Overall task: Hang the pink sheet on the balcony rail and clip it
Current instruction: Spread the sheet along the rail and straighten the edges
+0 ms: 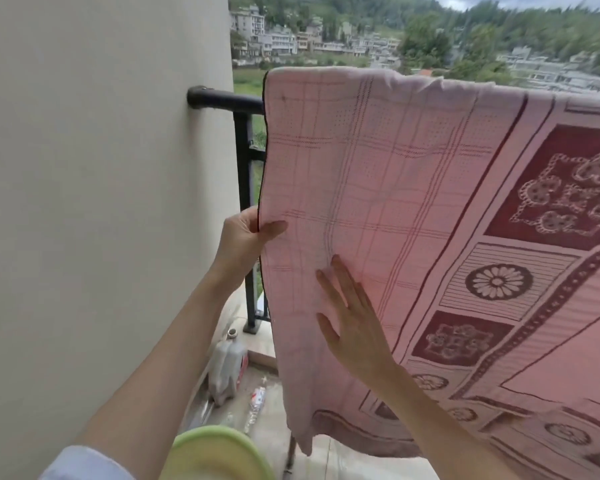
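The pink sheet (395, 174), patterned with dark red squares and flowers, hangs draped over the black balcony rail (229, 100), covering most of it. My left hand (245, 233) pinches the sheet's left hem about halfway down, thumb on the front. My right hand (352, 320) lies flat on the front of the sheet with fingers spread, holding nothing. No clip is visible.
A cream wall (101, 202) rises at the left, where the rail ends. On the floor by the rail post stand a white plastic jug (227, 370) and a lying clear bottle (255, 407). A green round object (219, 452) sits near my body. Beyond lie buildings and trees.
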`<state>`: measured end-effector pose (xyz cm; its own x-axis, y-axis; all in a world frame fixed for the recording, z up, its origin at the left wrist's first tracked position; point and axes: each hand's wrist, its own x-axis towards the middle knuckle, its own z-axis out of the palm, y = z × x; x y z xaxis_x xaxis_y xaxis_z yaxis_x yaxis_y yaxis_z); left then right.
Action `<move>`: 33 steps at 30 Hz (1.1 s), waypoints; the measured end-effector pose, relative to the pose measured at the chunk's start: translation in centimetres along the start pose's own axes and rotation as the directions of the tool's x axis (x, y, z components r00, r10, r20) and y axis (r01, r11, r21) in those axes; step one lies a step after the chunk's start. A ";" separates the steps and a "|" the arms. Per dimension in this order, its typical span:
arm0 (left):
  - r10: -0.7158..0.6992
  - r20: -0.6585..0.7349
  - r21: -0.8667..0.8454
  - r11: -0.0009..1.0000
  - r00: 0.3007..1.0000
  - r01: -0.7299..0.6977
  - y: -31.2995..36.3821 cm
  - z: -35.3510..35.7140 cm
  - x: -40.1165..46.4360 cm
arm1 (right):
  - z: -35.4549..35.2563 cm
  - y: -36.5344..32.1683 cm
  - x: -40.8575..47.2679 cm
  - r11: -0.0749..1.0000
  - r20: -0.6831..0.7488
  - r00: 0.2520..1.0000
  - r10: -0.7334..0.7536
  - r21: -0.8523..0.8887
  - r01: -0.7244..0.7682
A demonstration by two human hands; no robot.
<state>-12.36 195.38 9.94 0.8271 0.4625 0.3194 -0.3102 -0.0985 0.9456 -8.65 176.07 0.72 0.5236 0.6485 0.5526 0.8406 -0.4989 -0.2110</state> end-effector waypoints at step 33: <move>-0.432 0.223 0.078 0.902 0.874 0.425 -26.7 -0.1 -14.6 | 23.0 0.7 -13.5 0.689 0.433 0.592 0.680 -0.101 -0.718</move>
<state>-16.25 191.31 -19.95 0.9614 0.2500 -0.1152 0.1089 0.0389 0.9933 -11.91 180.16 -25.43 0.9416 0.2932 -0.1658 0.1889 -0.8671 -0.4608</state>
